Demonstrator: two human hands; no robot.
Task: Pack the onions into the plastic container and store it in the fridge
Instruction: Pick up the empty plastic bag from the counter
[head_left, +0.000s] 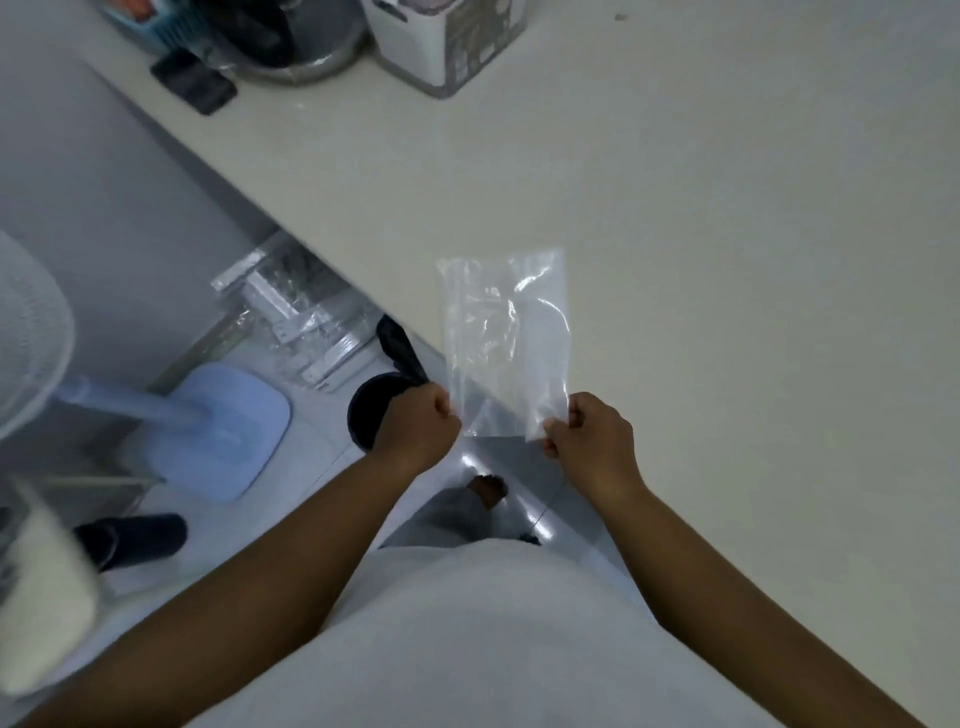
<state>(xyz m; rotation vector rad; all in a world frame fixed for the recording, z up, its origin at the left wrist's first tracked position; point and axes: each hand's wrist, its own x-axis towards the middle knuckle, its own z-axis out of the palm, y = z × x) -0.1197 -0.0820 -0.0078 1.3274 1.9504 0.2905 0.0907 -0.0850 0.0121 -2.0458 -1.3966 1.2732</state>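
A clear, empty plastic bag (506, 338) hangs flat over the near edge of the pale counter (675, 208). My left hand (418, 423) pinches the bag's near left corner. Its near right corner is pinched by my right hand (592, 428). Both hands are held just off the counter's edge, above the floor. No onions and no fridge are in view.
At the counter's far end stand a metal bowl (306, 47), a white box-like container (441, 41) and a black phone (193, 82). Below on the floor are a fan with a blue base (218, 431), a dark bin (371, 410), foil-wrapped items (301, 317) and a dark slipper (135, 538).
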